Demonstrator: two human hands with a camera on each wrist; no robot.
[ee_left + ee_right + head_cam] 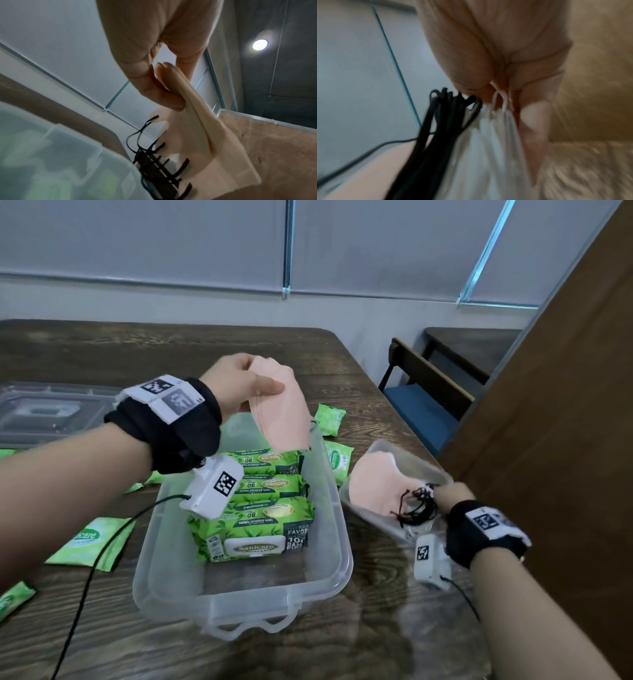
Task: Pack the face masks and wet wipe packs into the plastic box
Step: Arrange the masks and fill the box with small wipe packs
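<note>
Clear plastic box (239,607) sits on the wooden counter (359,645), nearest the camera, latch handle facing the viewer; inside, three large green wet wipe packs (253,522) packed in a row toward its far end, near end of the box floor bare. Right hand (448,494), just right of the box, fingers curled into the mouth of a clear plastic bag (387,450) lying on the counter, pinching the black ear loops (416,505) of the peach face masks in the bag (380,487); right wrist view is blurred but shows thumb and fingers closed on black loops plus something white, cannot tell what. Small green wipe sachets (92,542) scattered on the counter left of the box, more (337,458) between box and bag toward the far right corner of the box. Left hand (239,385) raised above the far end of the box, thumb and fingers pinching a stack of peach face masks (284,412) by the top edge, stack hanging down over the far rim, black loops dangling in the left wrist view. Clear box lid (44,412) lies flat on the counter at far left. Chair (424,392) beyond the counter's right edge.
</note>
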